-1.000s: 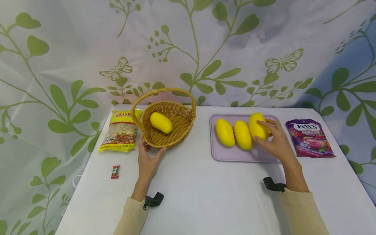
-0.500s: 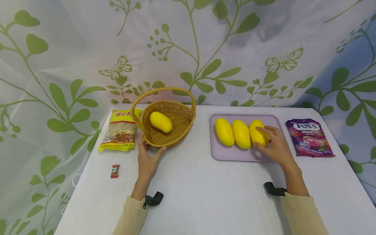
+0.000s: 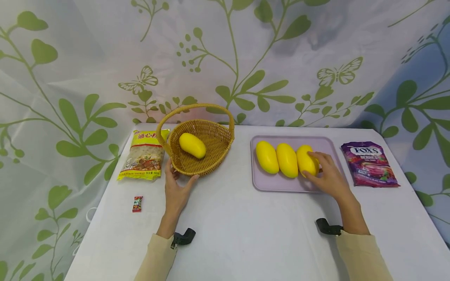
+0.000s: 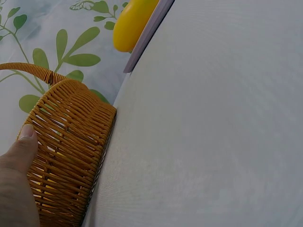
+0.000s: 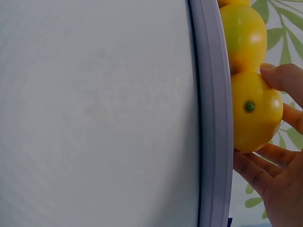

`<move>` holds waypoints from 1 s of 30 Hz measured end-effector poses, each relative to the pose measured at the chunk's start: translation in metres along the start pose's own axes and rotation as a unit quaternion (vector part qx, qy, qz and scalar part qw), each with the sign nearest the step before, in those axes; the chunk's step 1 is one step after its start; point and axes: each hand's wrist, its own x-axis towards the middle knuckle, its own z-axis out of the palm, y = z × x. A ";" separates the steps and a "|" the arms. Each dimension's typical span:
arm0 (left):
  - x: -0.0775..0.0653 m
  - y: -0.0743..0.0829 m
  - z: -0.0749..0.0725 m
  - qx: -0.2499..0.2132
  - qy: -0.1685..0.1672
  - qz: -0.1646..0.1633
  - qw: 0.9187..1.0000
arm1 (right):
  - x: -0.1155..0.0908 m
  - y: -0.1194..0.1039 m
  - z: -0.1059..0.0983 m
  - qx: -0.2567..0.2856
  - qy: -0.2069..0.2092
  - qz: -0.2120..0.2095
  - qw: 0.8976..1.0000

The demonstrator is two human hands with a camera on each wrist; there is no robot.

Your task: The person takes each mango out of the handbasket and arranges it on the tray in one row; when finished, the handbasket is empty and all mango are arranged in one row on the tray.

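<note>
My right hand (image 3: 327, 173) holds the rightmost yellow mango (image 5: 255, 113) on the lilac tray (image 3: 260, 185), thumb on one side and fingers on the other. Beside it on the tray lie a middle mango (image 3: 287, 160) and a left mango (image 3: 266, 157), in a row close together. My left hand (image 3: 177, 193) grips the near left side of a wicker basket (image 3: 211, 166) with a tall arched handle. In the left wrist view the thumb (image 4: 27, 135) lies against the woven wall; the other fingers are hidden there. Another mango (image 3: 192, 145) lies inside the basket.
A yellow pasta bag (image 3: 143, 156) lies just left of the basket. A small red candy packet (image 3: 137, 204) is nearer on the left. A purple Fox's candy bag (image 3: 369, 164) lies right of the tray. A patterned curtain (image 3: 246, 58) hangs behind the white table (image 3: 239, 226).
My right hand has lowered the rightmost mango onto the tray beside the others and shifted it slightly left. The other two mangoes have moved a little left. The left hand stays at the basket.
</note>
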 end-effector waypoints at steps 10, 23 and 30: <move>0.000 0.001 0.001 0.001 -0.006 -0.006 1.000 | -0.002 0.000 -0.001 -0.015 -0.012 -0.004 1.000; -0.001 0.002 0.000 0.002 -0.008 -0.018 1.000 | -0.002 -0.001 -0.004 -0.020 -0.016 -0.006 1.000; -0.001 0.003 -0.001 0.004 -0.005 -0.022 1.000 | 0.001 -0.009 -0.009 -0.014 0.000 -0.030 0.999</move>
